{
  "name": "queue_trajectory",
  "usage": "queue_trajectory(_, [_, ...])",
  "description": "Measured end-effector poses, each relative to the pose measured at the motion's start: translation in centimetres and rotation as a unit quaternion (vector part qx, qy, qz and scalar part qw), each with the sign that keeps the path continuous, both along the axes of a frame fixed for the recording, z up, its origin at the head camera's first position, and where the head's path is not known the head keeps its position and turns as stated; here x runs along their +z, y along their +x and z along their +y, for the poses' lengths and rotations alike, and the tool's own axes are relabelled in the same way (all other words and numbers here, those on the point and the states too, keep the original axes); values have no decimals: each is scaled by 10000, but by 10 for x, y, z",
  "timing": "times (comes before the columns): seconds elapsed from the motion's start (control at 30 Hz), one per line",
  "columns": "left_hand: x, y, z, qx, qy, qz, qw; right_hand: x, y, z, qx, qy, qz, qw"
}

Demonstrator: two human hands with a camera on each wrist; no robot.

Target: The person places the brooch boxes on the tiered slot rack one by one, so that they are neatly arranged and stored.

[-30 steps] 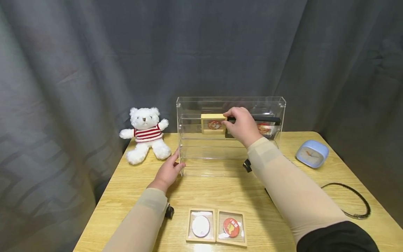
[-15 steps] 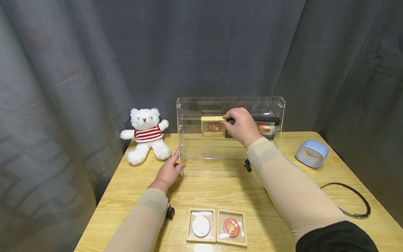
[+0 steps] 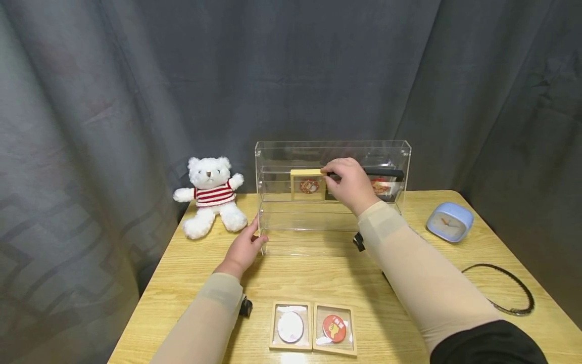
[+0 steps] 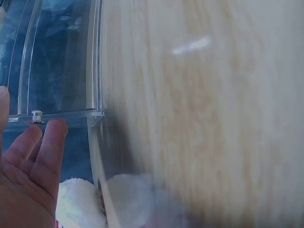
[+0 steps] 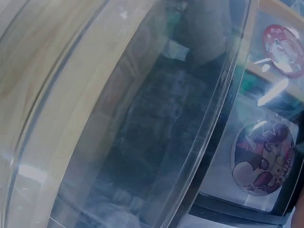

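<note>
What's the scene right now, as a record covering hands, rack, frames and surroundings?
Left hand: touching left side of the clear rack
Right hand: pinching top right corner of the yellow frame
In rack: yellow frame, left of black framing
On table: white-badge frame left of red-badge frame
Left of rack: teddy bear
Right of rack: blue clock

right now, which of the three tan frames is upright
The upright frame at the rack, pinched by the right hand; the white-badge frame and red-badge frame lie flat on the table.
</note>
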State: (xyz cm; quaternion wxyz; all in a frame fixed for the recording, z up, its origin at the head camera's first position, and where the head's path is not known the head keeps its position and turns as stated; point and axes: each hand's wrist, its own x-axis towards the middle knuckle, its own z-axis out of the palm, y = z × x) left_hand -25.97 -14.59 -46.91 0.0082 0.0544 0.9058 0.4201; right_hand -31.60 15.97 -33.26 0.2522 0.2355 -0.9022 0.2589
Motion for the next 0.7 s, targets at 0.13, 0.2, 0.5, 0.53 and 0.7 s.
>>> queue_trajectory(0.13, [0,0,0,0,10,-42,10000,0,4,2,46,-43,-145,9999])
queue_trajectory(0.2, [0,0,0,3,16,-61,10000,2,8,2,103,-85,-226,9997])
queue_trajectory(0.5, [1,1,1,-11,9,-87,10000,1,47,15,519,-294,-79,9982])
queue_trajectory(0.53, [1,1,1,-13,12,-92,10000,-1,52,17,568,-294,-77,9979])
queue_trajectory(0.7, [1,0,0,25,32,-116,9999,-23,80,26,660,-191,-343,9970])
